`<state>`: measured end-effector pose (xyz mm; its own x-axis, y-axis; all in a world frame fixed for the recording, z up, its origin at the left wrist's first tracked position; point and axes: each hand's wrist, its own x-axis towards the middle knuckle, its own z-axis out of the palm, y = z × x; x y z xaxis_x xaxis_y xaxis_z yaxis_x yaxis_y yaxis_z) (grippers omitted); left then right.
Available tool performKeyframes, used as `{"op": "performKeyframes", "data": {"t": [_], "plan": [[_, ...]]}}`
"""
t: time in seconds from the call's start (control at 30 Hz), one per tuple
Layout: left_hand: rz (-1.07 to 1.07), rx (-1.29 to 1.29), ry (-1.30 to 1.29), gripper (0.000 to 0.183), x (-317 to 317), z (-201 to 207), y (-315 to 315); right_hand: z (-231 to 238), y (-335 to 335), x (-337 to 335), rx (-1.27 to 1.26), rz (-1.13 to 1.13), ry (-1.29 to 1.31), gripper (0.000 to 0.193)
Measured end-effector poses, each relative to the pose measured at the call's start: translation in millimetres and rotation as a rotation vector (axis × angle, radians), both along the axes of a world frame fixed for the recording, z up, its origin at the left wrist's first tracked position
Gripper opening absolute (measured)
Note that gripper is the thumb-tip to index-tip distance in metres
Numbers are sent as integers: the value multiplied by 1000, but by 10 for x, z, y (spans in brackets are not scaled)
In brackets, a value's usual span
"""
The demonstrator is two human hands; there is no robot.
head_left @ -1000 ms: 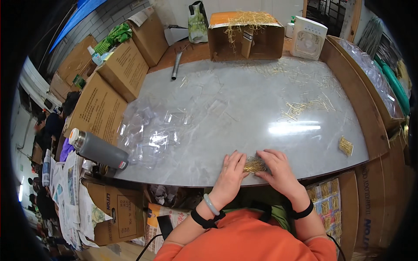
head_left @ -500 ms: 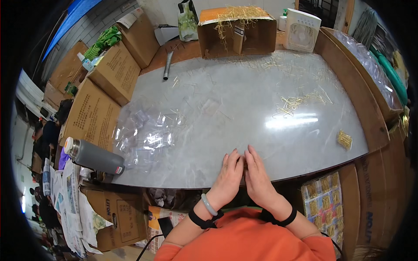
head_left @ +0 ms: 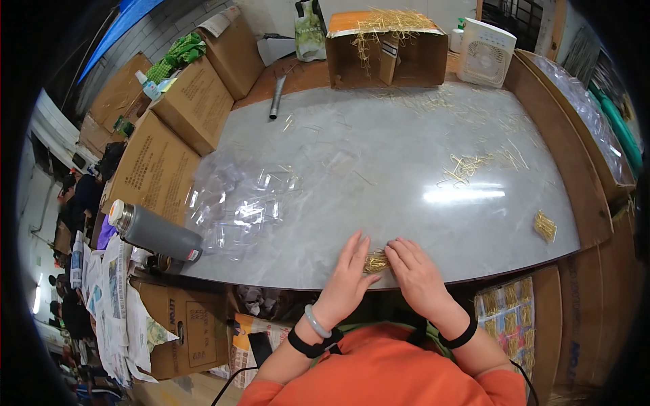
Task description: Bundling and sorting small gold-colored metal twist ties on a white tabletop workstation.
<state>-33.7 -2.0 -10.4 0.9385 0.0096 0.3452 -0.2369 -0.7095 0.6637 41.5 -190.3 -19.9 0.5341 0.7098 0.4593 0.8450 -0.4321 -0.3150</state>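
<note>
A small bundle of gold wire pieces (head_left: 376, 262), apparently hooks, sits between my two hands near the table's front edge. My left hand (head_left: 347, 274) has it between the fingers and the thumb, which lies along its near side. On its other end press the fingertips of my right hand (head_left: 414, 272), close together. Whether a clear box surrounds this bundle I cannot tell. Farther right, a similar gold bundle in clear plastic (head_left: 544, 227) lies by the table edge. Loose gold wire pieces (head_left: 467, 166) are heaped beyond my right hand.
Clear plastic boxes (head_left: 237, 210) pile up at left beside a grey bottle (head_left: 162, 232). An open carton (head_left: 433, 62) with gold wires on top and a white fan (head_left: 486, 54) stand at the back. A metal tube (head_left: 277, 98) lies far left. Packed gold bundles (head_left: 508, 314) fill a box below right.
My hands, pressed together before, have moved apart, and the gold wire bundle now shows between them. The whole view has shifted slightly.
</note>
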Motion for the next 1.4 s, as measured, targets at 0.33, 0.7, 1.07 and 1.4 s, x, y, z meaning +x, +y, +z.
{"op": "performKeyframes", "data": {"t": [0.33,0.7,1.07,1.4], "plan": [[159,143,28,14,-92,73,75,62,-71,-20,-32,-62,-43,45],[51,83,84,13,192,201,108,32,-81,-18,-33,-73,-49,47],[61,252,56,67,-90,-177,-414,-42,-29,-88,28,-41,112,58],[31,300,36,64,-17,-196,-434,62,-30,-75,-28,36,74,52]]}}
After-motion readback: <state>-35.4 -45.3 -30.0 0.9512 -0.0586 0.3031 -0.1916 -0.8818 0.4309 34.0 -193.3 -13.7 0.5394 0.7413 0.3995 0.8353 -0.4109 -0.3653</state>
